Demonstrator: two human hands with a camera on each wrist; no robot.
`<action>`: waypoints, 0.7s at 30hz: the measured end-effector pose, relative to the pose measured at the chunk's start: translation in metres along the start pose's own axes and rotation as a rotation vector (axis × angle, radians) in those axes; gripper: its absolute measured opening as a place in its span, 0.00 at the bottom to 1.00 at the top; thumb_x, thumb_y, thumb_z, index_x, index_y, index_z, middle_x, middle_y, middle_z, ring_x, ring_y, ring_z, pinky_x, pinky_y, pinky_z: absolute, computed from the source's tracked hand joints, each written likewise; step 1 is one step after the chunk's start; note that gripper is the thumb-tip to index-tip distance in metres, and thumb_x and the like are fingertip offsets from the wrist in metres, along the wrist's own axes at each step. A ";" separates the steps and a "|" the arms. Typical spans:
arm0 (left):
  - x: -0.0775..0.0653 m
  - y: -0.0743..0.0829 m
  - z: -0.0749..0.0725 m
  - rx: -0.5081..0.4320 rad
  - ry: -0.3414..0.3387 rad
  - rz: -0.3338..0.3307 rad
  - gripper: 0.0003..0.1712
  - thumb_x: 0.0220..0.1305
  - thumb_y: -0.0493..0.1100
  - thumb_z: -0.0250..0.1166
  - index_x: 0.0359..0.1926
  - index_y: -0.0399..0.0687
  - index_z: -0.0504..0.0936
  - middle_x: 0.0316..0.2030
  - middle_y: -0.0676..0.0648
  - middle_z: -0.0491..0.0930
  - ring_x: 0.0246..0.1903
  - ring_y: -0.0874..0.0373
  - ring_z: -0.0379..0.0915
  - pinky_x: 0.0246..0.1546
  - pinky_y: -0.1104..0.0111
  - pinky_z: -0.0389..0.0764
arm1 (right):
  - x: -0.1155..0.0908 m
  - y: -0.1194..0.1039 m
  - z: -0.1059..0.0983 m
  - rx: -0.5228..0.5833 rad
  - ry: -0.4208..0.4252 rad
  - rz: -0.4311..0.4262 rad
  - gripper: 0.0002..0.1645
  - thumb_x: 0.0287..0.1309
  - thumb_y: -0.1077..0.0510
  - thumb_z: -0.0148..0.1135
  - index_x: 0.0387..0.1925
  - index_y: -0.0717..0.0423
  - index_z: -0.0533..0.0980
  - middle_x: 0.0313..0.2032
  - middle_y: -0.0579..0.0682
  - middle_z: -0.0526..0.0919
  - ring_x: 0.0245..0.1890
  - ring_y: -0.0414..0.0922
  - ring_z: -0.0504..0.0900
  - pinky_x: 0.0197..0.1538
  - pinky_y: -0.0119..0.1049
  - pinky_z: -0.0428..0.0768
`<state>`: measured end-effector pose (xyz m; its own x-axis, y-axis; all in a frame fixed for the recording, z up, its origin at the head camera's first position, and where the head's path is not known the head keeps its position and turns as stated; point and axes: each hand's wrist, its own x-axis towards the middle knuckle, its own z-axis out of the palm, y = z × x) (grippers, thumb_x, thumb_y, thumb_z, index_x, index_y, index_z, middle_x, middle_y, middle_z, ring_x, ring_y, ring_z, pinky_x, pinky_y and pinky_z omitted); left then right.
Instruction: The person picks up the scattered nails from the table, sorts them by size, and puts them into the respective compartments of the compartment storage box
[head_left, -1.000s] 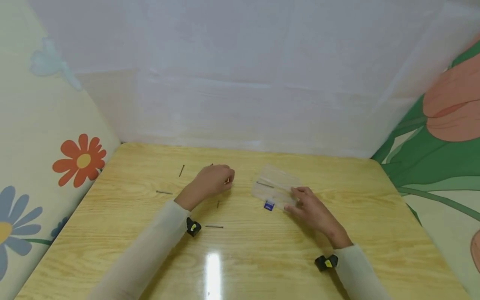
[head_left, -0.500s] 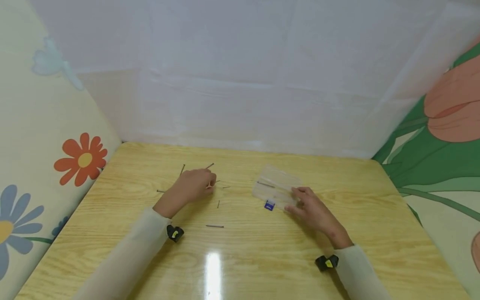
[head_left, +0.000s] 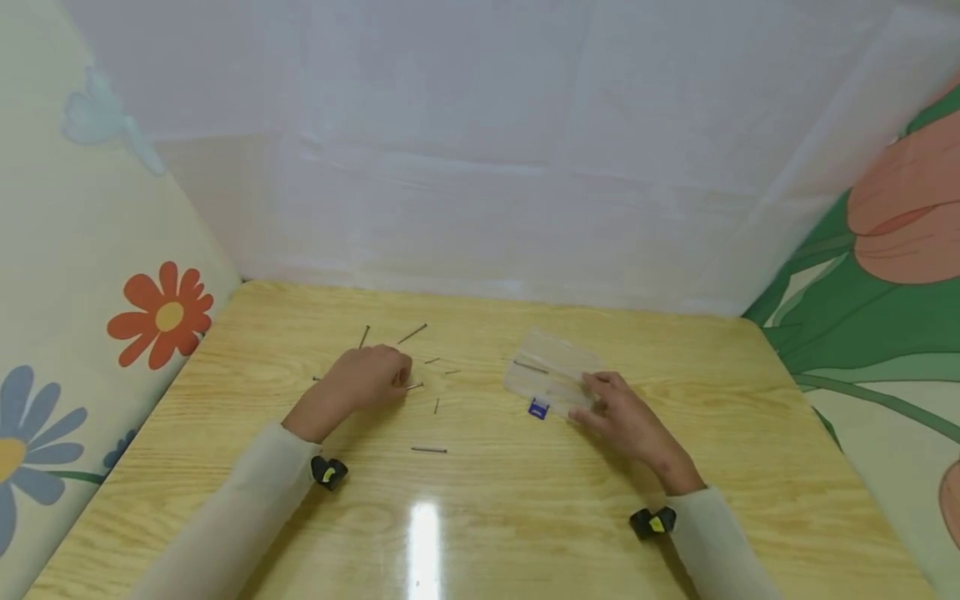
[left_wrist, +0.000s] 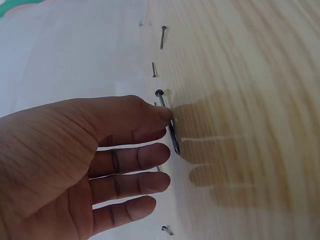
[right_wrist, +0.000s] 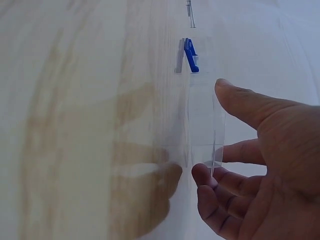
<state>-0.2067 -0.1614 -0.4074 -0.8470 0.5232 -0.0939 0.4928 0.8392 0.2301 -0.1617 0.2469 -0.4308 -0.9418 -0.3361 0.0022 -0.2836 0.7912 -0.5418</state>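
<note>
My left hand [head_left: 366,379] is low over the wooden table, left of centre. Its thumb and index finger pinch a dark nail [left_wrist: 175,140], and the nail's head end sticks out past the fingertips. The other fingers are loosely bent. On the right, my right hand [head_left: 630,425] holds the right end of a clear plastic box [head_left: 562,354], its fingers curled at the corner. A blue clasp [right_wrist: 190,56] sits on the box's near side. One long nail [head_left: 531,367] shows within the box's outline.
Several loose nails lie scattered around the left hand: a long one [head_left: 412,333] behind, another [head_left: 429,450] in front, small ones [head_left: 437,406] to its right. A patterned wall stands on either side, and a white sheet [head_left: 480,208] hangs behind the table [head_left: 525,517].
My left hand has moved left and slightly nearer, uncovering nails behind and to its right. A nail now shows sticking out of its fingertips. The right hand and box have stayed in place.
</note>
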 end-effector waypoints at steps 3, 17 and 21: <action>-0.001 0.000 0.000 -0.006 -0.006 0.007 0.04 0.68 0.40 0.69 0.35 0.48 0.83 0.30 0.54 0.78 0.25 0.59 0.69 0.27 0.64 0.73 | 0.000 0.001 0.000 -0.006 0.000 0.001 0.42 0.71 0.50 0.65 0.74 0.69 0.62 0.66 0.69 0.67 0.54 0.58 0.78 0.54 0.57 0.78; -0.003 0.002 0.005 -0.051 0.028 -0.033 0.13 0.64 0.32 0.63 0.25 0.51 0.74 0.22 0.53 0.71 0.22 0.59 0.62 0.24 0.64 0.63 | 0.000 -0.001 0.001 0.019 -0.019 0.036 0.43 0.71 0.49 0.65 0.76 0.67 0.59 0.68 0.68 0.64 0.54 0.58 0.78 0.54 0.57 0.78; -0.002 0.001 0.006 -0.057 0.033 -0.027 0.14 0.62 0.31 0.62 0.24 0.51 0.73 0.21 0.53 0.69 0.21 0.59 0.60 0.24 0.65 0.62 | 0.001 -0.002 0.000 0.022 -0.029 0.040 0.43 0.72 0.49 0.64 0.76 0.68 0.59 0.69 0.69 0.63 0.54 0.58 0.78 0.54 0.57 0.78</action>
<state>-0.2039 -0.1609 -0.4129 -0.8666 0.4943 -0.0690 0.4582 0.8427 0.2827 -0.1618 0.2452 -0.4302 -0.9466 -0.3193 -0.0437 -0.2417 0.7931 -0.5591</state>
